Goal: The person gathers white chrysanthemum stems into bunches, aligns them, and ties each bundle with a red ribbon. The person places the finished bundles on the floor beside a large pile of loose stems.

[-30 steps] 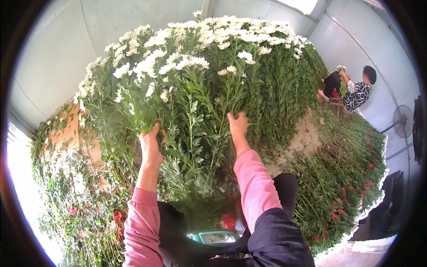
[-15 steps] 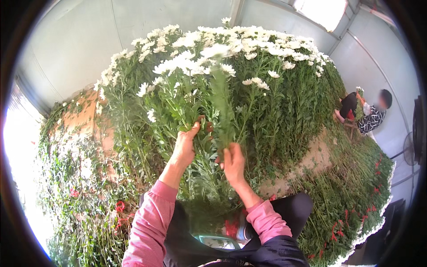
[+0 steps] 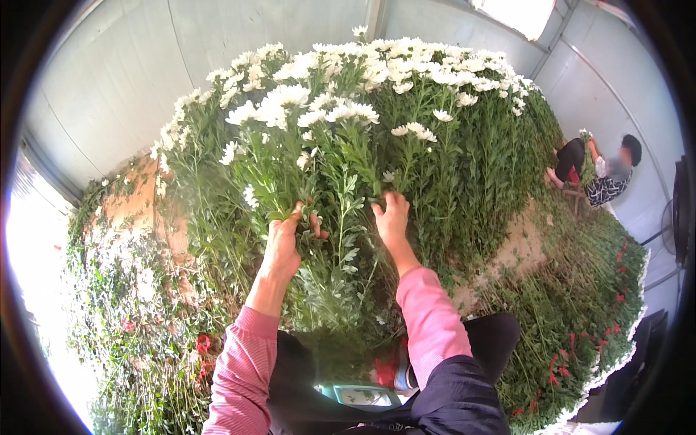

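My left hand (image 3: 285, 243) is closed around the stems of a bunch of white chrysanthemums (image 3: 279, 109), in front of the big stand of flowers. The bunch is upright, its blooms at the top and its leafy stems hanging below my fist. To its right, my right hand (image 3: 394, 221) has its fingers curled on a leafy chrysanthemum stem (image 3: 359, 148) whose white blooms lean beside the bunch. Leaves partly hide the fingertips of both hands.
Upright white chrysanthemums (image 3: 464, 76) are massed against a pale panel wall (image 3: 239, 25). Cut stems with red ties (image 3: 558, 362) lie at right; loose greenery (image 3: 145, 312) covers the left. A pale green-rimmed container (image 3: 362, 396) is between my legs. Another person (image 3: 609, 185) sits at far right.
My right hand has moved up and slightly right, from below the bunch to higher on a stem. My left hand has shifted slightly left and down with the bunch.
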The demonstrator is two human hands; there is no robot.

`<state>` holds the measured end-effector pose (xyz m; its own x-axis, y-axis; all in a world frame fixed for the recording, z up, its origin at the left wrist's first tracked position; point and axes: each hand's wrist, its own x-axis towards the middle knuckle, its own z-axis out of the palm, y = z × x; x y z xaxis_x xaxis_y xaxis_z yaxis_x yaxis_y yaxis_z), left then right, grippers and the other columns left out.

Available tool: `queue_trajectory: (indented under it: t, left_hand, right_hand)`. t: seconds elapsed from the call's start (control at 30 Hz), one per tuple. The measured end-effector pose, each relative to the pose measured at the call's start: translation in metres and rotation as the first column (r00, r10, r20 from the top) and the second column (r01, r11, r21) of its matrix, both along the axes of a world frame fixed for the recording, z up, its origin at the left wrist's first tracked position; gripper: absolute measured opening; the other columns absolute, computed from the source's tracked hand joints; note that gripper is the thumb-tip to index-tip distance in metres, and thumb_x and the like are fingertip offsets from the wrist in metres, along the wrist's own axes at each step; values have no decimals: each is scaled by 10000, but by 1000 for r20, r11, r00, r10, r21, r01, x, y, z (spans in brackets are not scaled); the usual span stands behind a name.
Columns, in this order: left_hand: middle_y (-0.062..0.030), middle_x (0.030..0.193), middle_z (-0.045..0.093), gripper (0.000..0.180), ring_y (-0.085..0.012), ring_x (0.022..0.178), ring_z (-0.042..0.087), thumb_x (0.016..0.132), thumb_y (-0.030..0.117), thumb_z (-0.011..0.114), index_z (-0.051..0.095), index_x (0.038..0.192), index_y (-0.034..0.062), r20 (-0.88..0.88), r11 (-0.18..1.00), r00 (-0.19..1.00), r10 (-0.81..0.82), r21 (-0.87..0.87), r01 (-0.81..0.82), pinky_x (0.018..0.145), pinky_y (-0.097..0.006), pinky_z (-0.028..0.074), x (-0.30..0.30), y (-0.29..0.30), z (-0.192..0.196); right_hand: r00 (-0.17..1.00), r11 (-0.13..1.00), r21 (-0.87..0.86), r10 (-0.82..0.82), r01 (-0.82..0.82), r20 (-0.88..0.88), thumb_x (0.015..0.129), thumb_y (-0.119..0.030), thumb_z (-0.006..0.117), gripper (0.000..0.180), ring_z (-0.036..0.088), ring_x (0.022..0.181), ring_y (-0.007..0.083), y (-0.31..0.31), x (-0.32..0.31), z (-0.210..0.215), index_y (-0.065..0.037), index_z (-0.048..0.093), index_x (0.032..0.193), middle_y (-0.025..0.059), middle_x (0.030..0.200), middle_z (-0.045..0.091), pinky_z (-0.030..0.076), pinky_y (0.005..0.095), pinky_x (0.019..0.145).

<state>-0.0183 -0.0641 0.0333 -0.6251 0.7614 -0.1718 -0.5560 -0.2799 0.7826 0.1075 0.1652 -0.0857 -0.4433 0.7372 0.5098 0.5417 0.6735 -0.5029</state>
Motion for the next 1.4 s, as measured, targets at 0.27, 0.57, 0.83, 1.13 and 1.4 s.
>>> queue_trajectory:
  t: [0.27, 0.57, 0.83, 1.13, 1.4]
  left_hand:
    - [-85, 851, 638, 237, -215, 685, 635, 1028, 193, 518, 566, 1124, -19, 92, 994, 994, 67, 82, -75, 743, -467, 615, 6, 11, 5]
    - [-190, 1257, 626, 264, -272, 1017, 687, 1057, 238, 463, 526, 1139, -5, 9, 989, 1000, 12, 147, -13, 776, -420, 613, 20, 16, 19]
    - [-51, 1018, 697, 227, -180, 834, 675, 1004, 226, 583, 630, 1148, 57, 102, 990, 989, 105, 78, -113, 718, -342, 573, 25, 20, 9]
    - [-175, 990, 716, 230, -243, 842, 717, 999, 125, 549, 625, 1111, -61, -6, 998, 999, 51, 27, -51, 762, -365, 602, 11, 16, -2]
    - [-160, 873, 694, 209, -276, 798, 702, 1012, 148, 494, 602, 1053, -27, -75, 995, 996, 54, 93, -47, 752, -414, 596, 22, -18, 23]
  right_hand:
    - [990, 997, -68, 35, -44, -139, 999, -220, 571, 184, 651, 640, 235, 42, 13, 114, -77, 588, 1114, 97, 807, 698, 490, 376, 585]
    - [914, 885, -234, 373, -402, -160, 1014, -231, 547, 250, 622, 559, 128, -7, 33, 159, -86, 607, 1209, 88, 816, 720, 520, 283, 480]
    - [846, 833, -144, 528, -534, -80, 969, -175, 605, 263, 689, 679, 262, -100, 37, 113, -48, 639, 1197, 163, 902, 718, 566, 375, 622]
    - [841, 845, -53, 520, -532, -148, 922, -203, 665, 201, 691, 787, 323, -115, 27, 117, -52, 678, 1054, 125, 908, 694, 549, 414, 715]
    - [903, 525, -742, 143, -416, -405, 1011, -250, 562, 216, 559, 558, 99, -79, 14, 71, -73, 627, 1118, 16, 736, 607, 465, 258, 492]
